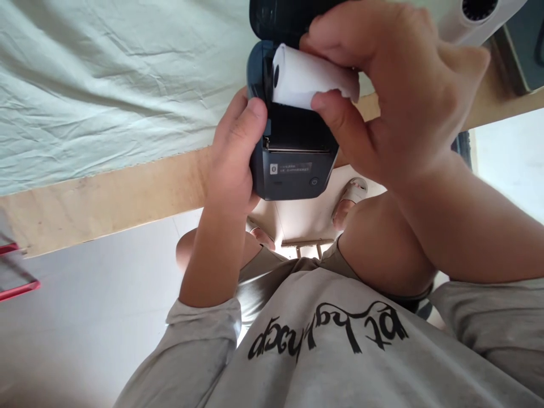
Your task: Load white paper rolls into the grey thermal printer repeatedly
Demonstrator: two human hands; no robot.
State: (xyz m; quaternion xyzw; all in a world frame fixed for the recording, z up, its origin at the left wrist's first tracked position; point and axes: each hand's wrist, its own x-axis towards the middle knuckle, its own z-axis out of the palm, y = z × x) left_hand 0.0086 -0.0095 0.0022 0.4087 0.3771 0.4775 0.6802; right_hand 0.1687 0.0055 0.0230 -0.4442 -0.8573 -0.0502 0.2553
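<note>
seen from a head camera, looking down over the chest at two bare hands working above the lap, in front of a table edge [106, 198] draped with a pale green cloth [106, 85].

small dark blue printer [293, 164] held up in the air, lid [280, 17] swung open away from the body. left hand [236, 158] wrapped round the printer's left side, thumb pressed on the casing beside the open paper bay, grip clamped on the printer. right hand [391, 96] over the printer's upper right, thumb and fingers pinched together on a white paper roll [306, 76], grip closed on the roll.

roll lying crosswise at the far end of the open bay, hollow core end facing the printer's left wall, tilted a little, apparently not yet fully seated. right end of the roll hidden under the fingers; cannot tell whether a loose paper tail is out.

judged as the loading step: roll being set into the bay. next move likely calls for pressing the roll level between the bay walls, drawing the paper end toward the tear bar nearer the body, then shutting the lid.

below the printer: bare knees, sandalled feet on a light floor, grey shirt with black lettering. right of the printer, a white rounded device [480, 17] on the table.
</note>
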